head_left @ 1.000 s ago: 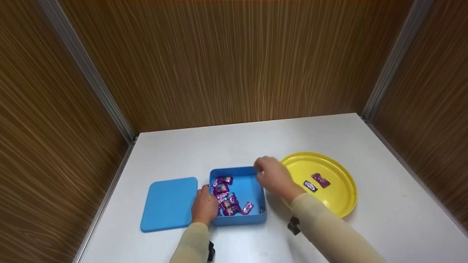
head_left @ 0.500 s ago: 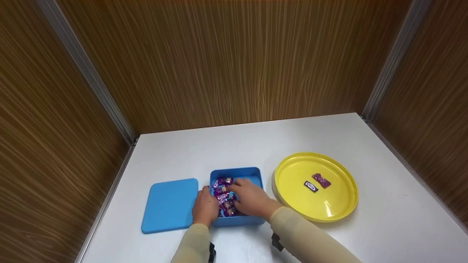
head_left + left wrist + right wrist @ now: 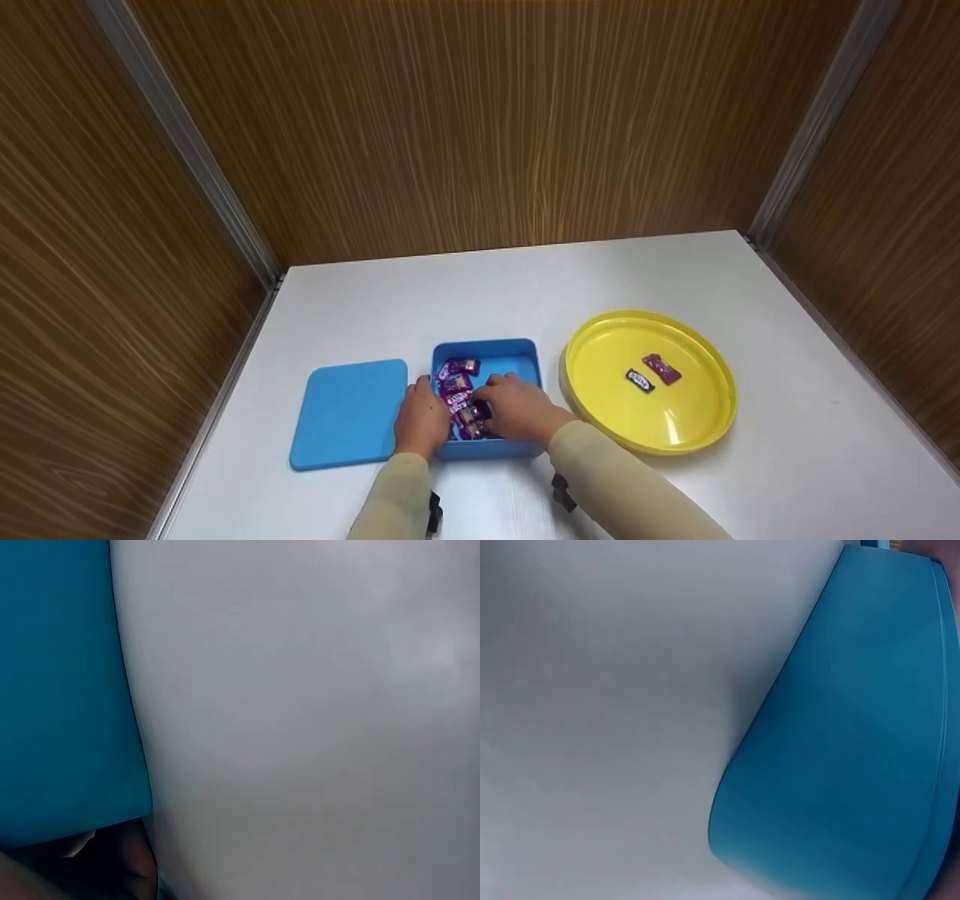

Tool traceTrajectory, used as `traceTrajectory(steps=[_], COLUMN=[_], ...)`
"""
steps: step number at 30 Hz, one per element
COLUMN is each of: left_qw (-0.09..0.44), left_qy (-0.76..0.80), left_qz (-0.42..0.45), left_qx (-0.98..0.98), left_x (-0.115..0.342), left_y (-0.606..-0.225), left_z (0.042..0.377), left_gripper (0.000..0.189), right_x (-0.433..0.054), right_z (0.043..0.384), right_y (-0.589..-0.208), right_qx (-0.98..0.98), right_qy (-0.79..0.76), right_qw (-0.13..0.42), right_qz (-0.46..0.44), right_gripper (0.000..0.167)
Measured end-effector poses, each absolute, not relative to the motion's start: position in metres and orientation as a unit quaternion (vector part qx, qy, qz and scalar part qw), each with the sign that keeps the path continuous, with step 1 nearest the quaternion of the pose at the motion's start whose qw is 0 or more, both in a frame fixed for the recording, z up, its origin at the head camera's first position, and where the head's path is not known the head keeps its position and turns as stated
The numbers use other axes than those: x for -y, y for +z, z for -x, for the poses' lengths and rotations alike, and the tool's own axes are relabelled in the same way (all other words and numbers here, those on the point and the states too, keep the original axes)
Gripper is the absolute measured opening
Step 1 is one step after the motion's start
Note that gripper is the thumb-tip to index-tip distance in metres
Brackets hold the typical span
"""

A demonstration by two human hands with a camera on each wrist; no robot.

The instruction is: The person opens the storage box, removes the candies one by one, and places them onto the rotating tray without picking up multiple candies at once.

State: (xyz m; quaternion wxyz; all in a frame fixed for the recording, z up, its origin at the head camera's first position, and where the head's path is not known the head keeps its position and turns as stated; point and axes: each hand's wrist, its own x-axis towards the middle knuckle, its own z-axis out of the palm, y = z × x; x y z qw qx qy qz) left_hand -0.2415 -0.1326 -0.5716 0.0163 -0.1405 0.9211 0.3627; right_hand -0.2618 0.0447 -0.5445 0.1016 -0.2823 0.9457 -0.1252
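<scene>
A blue box with no lid on stands on the table, and several purple wrapped candies lie along its left side. My left hand grips the box's left wall; in the left wrist view, part of its fingers shows at the box's lower corner. Inside the box my right hand reaches down over the pile, thumb and forefinger closing on a candy at its right edge. The right wrist view mostly shows the outer wall of the box, and the fingertips are hidden there.
A flat blue lid lies left of the box. To the right, a round yellow tray carries two wrapped candies. Wood-grain panels enclose the white table at the back and sides.
My right hand has moved left from the box's right rim down into the candies, and its fingers have drawn together there. The left hand has stayed at the box's left wall.
</scene>
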Motion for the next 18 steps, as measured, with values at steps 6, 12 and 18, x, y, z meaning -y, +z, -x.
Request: traceTrajectory(steps=[6, 12, 18], left_qw=[0.018, 0.016, 0.014], left_qy=[0.357, 0.359, 0.360], left_qz=[0.144, 0.145, 0.143], left_qx=[-0.923, -0.922, -0.922], left_x=[0.1316, 0.1311, 0.1311], left_y=[-0.5698, -0.5697, -0.5704], left_z=[0.2411, 0.2412, 0.2404], left_gripper=[0.048, 0.048, 0.049], right_x=[-0.0443, -0.0449, -0.0445], right_z=[0.2654, 0.2668, 0.2672], right_y=[-0.5476, -0.5491, -0.5515], right_qx=[-0.945, -0.944, -0.934], right_qy=[-0.122, -0.156, -0.202], right_qw=[0.091, 0.098, 0.110], right_qz=[0.288, 0.274, 0.272], right_gripper=[0.036, 0.026, 0.008])
